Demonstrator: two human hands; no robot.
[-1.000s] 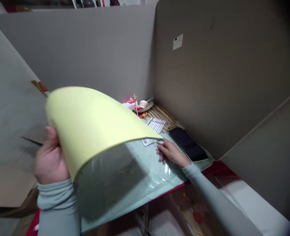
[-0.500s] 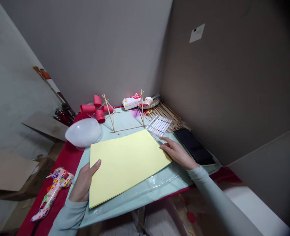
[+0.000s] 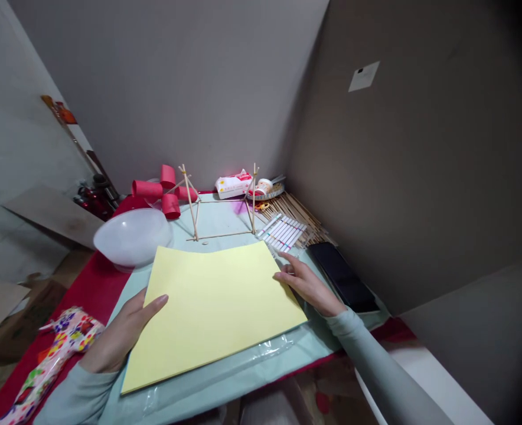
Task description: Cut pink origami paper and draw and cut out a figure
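On yellow sheet [image 3: 214, 307], seemingly both hands.

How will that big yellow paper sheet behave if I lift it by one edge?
The yellow paper sheet looks thin and lies flat, so it will probably flop and feel light. It rests on clear plastic film over the pale green mat, so it may slide easily.

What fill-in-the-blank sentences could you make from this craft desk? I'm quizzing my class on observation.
1. The sheet under both hands is coloured ____.
2. The left hand rests on the sheet's ____ edge.
3. The phone lies to the ____ of the right hand.
4. The paper rolls behind the stick frame are ____.

Missing: yellow; left; right; red
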